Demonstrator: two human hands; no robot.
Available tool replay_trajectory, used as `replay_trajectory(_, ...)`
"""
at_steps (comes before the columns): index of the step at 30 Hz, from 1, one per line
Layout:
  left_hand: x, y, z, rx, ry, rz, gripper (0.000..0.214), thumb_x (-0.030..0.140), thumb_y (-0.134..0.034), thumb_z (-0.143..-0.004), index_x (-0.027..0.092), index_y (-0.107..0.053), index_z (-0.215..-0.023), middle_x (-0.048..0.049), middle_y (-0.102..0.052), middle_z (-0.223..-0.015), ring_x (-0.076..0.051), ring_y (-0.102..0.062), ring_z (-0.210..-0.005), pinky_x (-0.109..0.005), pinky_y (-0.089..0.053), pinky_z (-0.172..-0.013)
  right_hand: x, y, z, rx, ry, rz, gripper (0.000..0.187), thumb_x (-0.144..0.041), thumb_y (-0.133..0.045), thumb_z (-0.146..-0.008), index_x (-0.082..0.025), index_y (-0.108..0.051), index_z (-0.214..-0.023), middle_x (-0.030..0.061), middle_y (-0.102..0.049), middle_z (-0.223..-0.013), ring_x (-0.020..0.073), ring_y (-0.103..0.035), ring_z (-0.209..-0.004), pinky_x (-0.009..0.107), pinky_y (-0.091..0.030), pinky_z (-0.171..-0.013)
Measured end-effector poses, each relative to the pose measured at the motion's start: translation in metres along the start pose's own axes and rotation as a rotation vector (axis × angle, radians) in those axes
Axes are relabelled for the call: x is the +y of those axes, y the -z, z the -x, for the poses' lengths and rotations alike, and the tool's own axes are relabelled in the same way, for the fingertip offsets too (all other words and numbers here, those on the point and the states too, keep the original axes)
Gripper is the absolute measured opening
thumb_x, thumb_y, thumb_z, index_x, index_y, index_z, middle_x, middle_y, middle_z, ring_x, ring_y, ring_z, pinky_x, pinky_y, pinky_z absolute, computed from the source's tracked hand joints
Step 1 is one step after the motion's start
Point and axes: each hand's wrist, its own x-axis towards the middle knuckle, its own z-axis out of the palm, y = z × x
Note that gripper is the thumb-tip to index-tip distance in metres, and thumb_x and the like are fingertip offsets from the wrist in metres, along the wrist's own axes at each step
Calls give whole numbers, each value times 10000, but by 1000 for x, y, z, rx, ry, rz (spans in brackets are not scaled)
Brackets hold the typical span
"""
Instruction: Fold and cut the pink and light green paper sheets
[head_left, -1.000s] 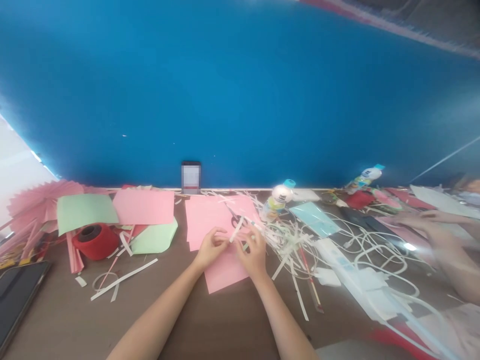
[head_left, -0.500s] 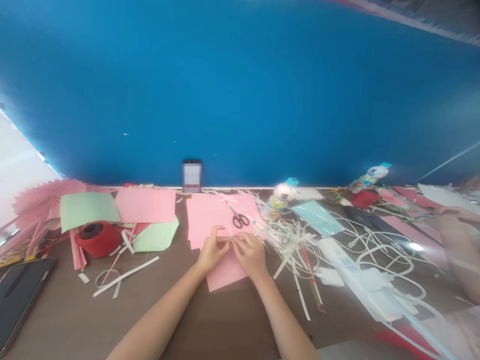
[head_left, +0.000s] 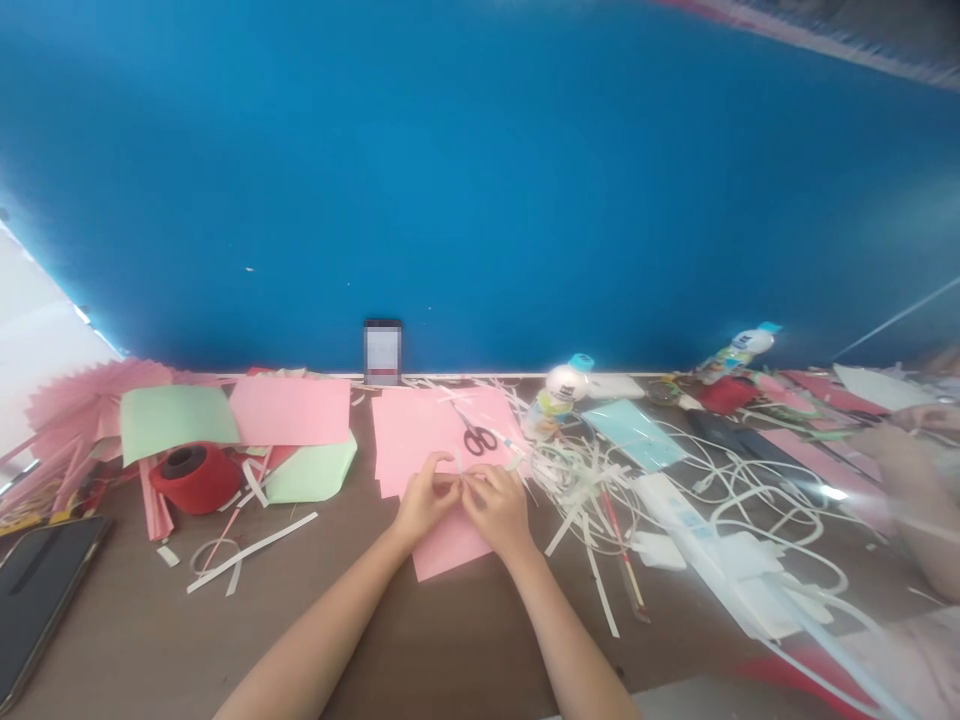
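Note:
My left hand [head_left: 424, 498] and my right hand [head_left: 495, 505] meet fingertip to fingertip over a pink paper sheet [head_left: 420, 430] on the brown table [head_left: 135, 640]. Both pinch a small white paper strip [head_left: 460, 481] between them; it is mostly hidden by the fingers. Black-handled scissors [head_left: 475, 434] lie on the pink sheet just beyond my hands. A heap of white paper strips [head_left: 585, 480] spreads to the right of my right hand.
A red tape roll [head_left: 193, 477], green and pink sheets [head_left: 289, 410] and pink paper fans [head_left: 90, 395] lie left. A phone [head_left: 382, 352] leans on the blue wall. Bottles [head_left: 559, 392], white cables [head_left: 750, 510] and another person's arm [head_left: 907, 480] are at the right. A dark tablet [head_left: 37, 590] sits bottom left.
My hands drew closer together and lowered; the white strip that stuck up between them is now folded small inside my fingertips. The scissors became visible. The other person's arm drew back to the right.

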Motion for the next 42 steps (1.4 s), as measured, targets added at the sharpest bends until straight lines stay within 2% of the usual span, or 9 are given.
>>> replay_trajectory(11,2,1,0,-8,-4,11,282,176,-489,-752,213,-390,-1014,-23,-691,-864,-159,-643,-838,-286,-483,-767,2,1,1,-15,20,-27,160,-138,-484,-773,-195,-634,-775,28,-615,-792,142,-522,-715,290,-324,-666)
replay_trajectory(20,3,1,0,-30,27,44,269,195,-496,-750,205,-416,-1007,-19,-689,-823,-164,-651,-786,-274,-496,-713,-1,2,-1,-8,23,-25,163,-136,-481,-771,-196,-630,-740,26,-624,-784,141,-523,-692,299,-320,-656)
replay_trajectory(29,1,1,-1,1,24,32,266,223,-518,-745,204,-427,-995,-20,-686,-799,-160,-648,-781,-281,-486,-738,0,0,-1,6,-46,-65,142,-136,-498,-747,-202,-612,-696,8,-619,-735,139,-526,-684,286,-335,-655)
replay_trajectory(34,1,3,-2,39,112,137,306,211,-566,-705,192,-427,-977,-11,-671,-714,-150,-643,-725,-281,-479,-732,14,2,-1,76,-150,-23,133,-156,-502,-742,-203,-604,-672,9,-623,-715,154,-536,-682,301,-348,-679)
replay_trajectory(36,2,8,-4,-27,199,274,336,202,-596,-681,182,-429,-972,-18,-665,-696,-153,-639,-704,-283,-481,-714,25,7,-2,145,-207,12,137,-166,-499,-736,-198,-610,-663,19,-630,-718,161,-543,-673,303,-358,-667)
replay_trajectory(39,3,21,-5,-194,319,534,362,197,-632,-651,171,-441,-958,-14,-642,-652,-146,-629,-646,-262,-479,-659,46,19,-1,216,-317,111,163,-169,-482,-723,-180,-623,-643,48,-643,-731,187,-558,-702,311,-360,-652)
replay_trajectory(42,-1,38,-5,-254,392,721,377,207,-662,-613,178,-455,-927,18,-588,-593,-107,-595,-564,-190,-441,-533,68,32,5,283,-555,285,177,-198,-482,-708,-163,-646,-650,77,-652,-733,213,-549,-673,315,-332,-599)
